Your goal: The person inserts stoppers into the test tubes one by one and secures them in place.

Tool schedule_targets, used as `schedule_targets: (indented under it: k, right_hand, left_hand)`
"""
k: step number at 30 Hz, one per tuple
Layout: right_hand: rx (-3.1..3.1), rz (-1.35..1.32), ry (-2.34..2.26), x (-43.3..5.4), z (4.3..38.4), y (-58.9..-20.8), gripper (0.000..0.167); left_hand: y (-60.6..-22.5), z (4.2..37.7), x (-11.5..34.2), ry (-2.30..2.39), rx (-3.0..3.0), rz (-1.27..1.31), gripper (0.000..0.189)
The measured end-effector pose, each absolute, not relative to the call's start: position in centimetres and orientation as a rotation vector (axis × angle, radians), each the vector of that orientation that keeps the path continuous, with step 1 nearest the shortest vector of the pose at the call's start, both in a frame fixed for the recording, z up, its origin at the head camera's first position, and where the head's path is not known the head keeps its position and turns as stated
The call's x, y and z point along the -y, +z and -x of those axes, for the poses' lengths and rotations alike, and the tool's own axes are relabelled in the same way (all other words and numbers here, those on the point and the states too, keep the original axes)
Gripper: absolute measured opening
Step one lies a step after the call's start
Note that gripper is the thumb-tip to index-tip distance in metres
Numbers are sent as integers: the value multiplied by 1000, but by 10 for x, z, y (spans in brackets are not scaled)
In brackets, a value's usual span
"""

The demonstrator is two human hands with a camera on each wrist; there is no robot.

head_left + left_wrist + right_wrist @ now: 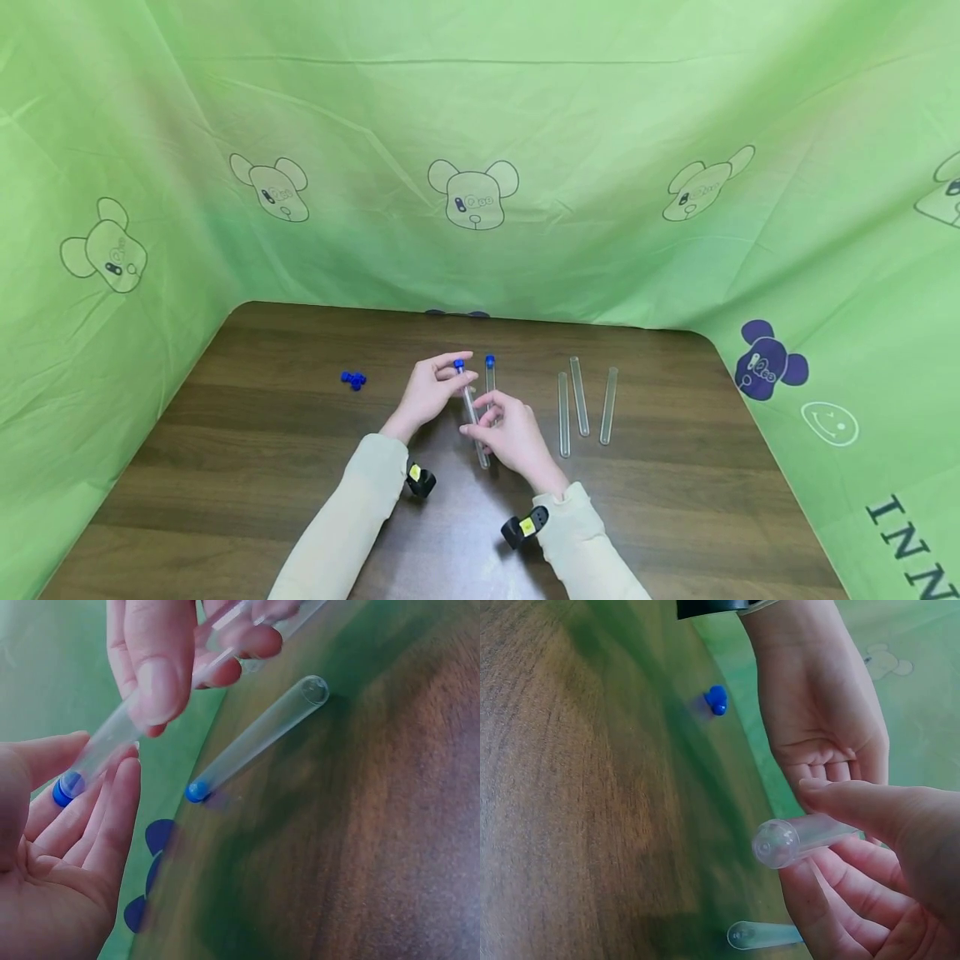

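A clear test tube [470, 406] is held at a slant in front of me, blue cap [69, 787] uppermost. My right hand [513, 429] grips its lower part between thumb and fingers, and the rounded bottom [775, 844] sticks out below them. At the top end, the thumb and fingers of my left hand [429, 393] lie on either side of the blue cap, holding it. Just behind the hands, a second test tube [259, 739] with a blue cap lies on the table, partly covered by my right hand in the head view.
Three uncapped test tubes, left [564, 417], middle [579, 398] and right [609, 407], lie on the brown table [225, 483] to my right. Several loose blue caps [354, 381] sit in a small cluster at the left. Green cloth [480, 108] hangs around the table's back and sides.
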State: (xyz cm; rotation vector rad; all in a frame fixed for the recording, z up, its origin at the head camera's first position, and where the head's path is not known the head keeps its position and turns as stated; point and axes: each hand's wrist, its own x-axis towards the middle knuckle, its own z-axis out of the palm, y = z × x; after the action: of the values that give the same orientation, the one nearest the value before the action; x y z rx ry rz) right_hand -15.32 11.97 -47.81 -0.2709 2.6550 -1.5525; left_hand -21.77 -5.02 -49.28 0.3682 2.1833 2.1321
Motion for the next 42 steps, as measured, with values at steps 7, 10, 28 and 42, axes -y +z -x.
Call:
schedule_targets:
  k: [7, 10, 28, 42]
  right_hand:
    - [-2642, 289, -1549, -119, 152, -478, 30]
    - [-2617, 313, -1539, -119, 151, -478, 29]
    - [-2515, 343, -1588, -119, 149, -482, 29]
    - [-2515, 302, -1673, -121, 151, -479, 25]
  left_hand:
    - [-487, 217, 52, 2162, -2153, -357, 38]
    - [-485, 218, 53, 2164, -2145, -356, 38]
    - [-484, 219, 55, 2189, -2109, -344, 39]
    - [-479, 220, 48, 2201, -2105, -324, 43]
